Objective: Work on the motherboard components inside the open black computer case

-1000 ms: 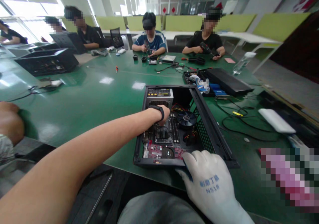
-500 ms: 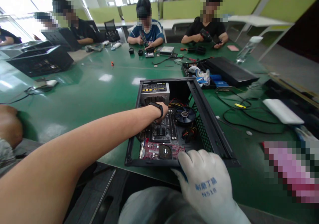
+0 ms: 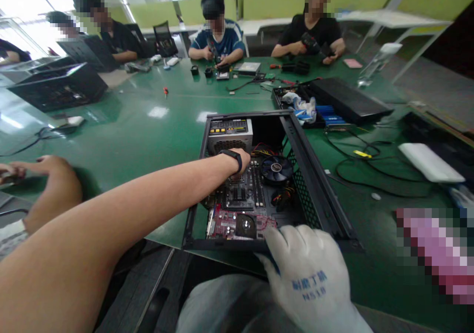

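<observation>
An open black computer case [image 3: 322,190] lies on the green table in front of me. My left hand [image 3: 242,161], bare with a black wristband, reaches inside it over the motherboard [image 3: 237,195], just in front of the power supply [image 3: 230,133]. Its fingers look curled down and closed; their tips and anything in them are hidden. A white work glove covers my right hand [image 3: 305,261], which is closed around the near edge of the case frame. Close to that hand sits a red graphics card [image 3: 225,224]. Right of the motherboard is a round black fan [image 3: 276,168].
Behind the case, gloves [image 3: 305,108] lie in a black tray beside a dark panel [image 3: 350,98]. Black cables [image 3: 351,175] and a white block [image 3: 429,163] are at right. Co-workers sit across the table, one with a power drill [image 3: 311,42]. Another person's arm [image 3: 61,180] rests at left.
The view has shifted slightly. At left, the other person's forearm and hand have come further into view. Both my hands keep their places on and in the case.
</observation>
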The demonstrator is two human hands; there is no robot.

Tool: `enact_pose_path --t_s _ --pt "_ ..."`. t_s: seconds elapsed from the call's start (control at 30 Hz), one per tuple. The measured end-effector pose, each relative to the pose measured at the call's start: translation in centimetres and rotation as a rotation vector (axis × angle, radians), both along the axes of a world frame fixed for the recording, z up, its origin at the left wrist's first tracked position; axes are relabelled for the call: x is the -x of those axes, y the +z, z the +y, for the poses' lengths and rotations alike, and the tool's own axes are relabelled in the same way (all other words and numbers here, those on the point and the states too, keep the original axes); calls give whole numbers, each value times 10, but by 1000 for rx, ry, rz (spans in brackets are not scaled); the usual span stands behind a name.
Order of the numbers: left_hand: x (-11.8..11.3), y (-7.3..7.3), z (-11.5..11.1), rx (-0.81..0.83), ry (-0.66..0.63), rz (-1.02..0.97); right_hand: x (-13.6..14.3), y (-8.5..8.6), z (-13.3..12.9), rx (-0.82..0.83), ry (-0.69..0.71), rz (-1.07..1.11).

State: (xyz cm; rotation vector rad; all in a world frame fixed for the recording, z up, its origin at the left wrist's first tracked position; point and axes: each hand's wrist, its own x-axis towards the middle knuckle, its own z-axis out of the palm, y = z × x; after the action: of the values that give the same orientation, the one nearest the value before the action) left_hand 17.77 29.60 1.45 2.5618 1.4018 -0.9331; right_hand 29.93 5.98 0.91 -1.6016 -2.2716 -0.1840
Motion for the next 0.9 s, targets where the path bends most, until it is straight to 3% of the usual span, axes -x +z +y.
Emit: enact_pose_path --t_s 0.6,0.9 --pt "-4 8 -6 22 -1 -3 0 -3 1 -42 4 19" --pt "-4 -1 -2 -3 -57 13 0 -8 1 -105 1 33"
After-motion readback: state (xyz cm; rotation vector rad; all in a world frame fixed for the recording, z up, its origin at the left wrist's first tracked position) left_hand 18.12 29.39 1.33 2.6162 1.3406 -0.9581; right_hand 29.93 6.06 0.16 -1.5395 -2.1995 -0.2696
